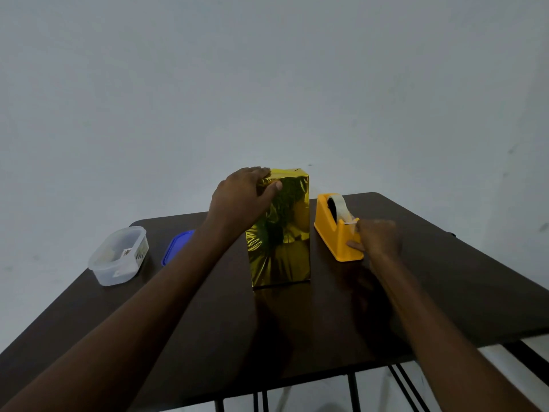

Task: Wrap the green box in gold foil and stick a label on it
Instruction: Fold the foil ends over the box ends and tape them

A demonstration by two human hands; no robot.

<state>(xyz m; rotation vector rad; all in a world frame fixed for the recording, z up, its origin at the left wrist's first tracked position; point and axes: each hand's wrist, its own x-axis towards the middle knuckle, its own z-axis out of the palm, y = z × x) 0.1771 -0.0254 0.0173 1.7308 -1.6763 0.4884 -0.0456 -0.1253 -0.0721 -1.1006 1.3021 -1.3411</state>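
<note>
The box stands upright in the middle of the dark table, fully covered in shiny gold foil. My left hand grips its upper left corner, thumb across the front face and fingers over the top. To the right of the box sits an orange tape dispenser with a roll of clear tape. My right hand is at the dispenser's front end by the cutter, blurred; its thumb touches the orange side, and whether the fingers pinch the tape end is unclear.
A clear plastic container holding small paper pieces sits at the table's left, with its blue lid beside it, partly hidden by my left forearm. A plain wall stands behind the table. Black metal legs show below the front edge.
</note>
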